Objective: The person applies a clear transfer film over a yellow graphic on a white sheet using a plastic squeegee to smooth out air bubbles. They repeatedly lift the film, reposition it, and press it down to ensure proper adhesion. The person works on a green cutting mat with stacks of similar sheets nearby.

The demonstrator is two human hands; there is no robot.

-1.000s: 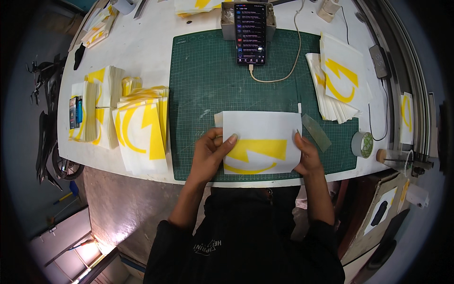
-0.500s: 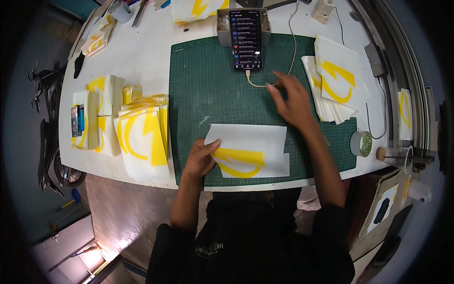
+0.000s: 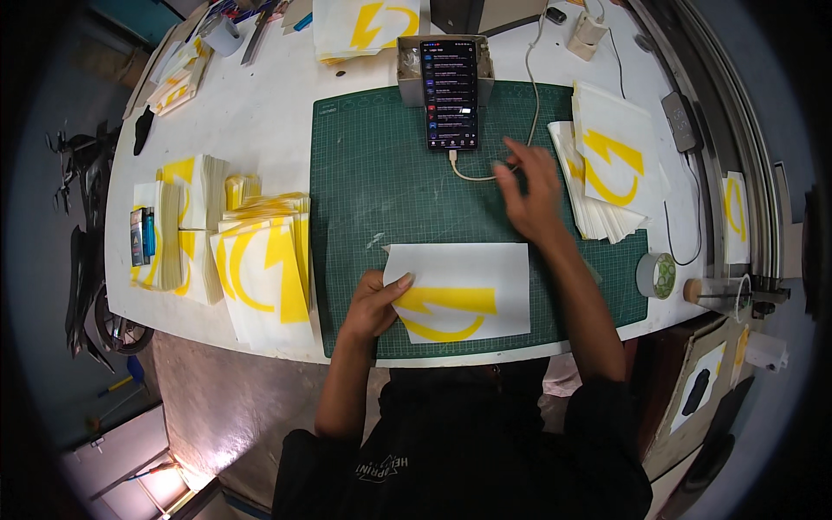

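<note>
A white paper sheet [image 3: 468,264] with a yellow printed shape lies at the near edge of the green cutting mat [image 3: 364,186]. My left hand [image 3: 374,303] pinches its left edge, thumb on top and fingers hidden underneath. Over the mat's right side hovers my right hand [image 3: 533,192], empty, with thumb and fingers apart. It is near a white charging cable [image 3: 472,178] that runs to a phone [image 3: 449,94] propped against a grey box [image 3: 412,69]. To its right, a fanned stack of printed sheets [image 3: 611,156] rests partly on the mat.
Several stacks of yellow-printed sheets [image 3: 260,269] stand left of the mat, one with a lighter [image 3: 149,231] on it. At the right are a tape roll [image 3: 656,276], a clear cup [image 3: 724,293] and a black power brick [image 3: 679,121]. More sheets [image 3: 368,26] lie at the back.
The stepped lower-right corner of the sheet has become an even edge. My left hand keeps its pinch, and my right hand stays raised near the cable. The whole view has shifted slightly.
</note>
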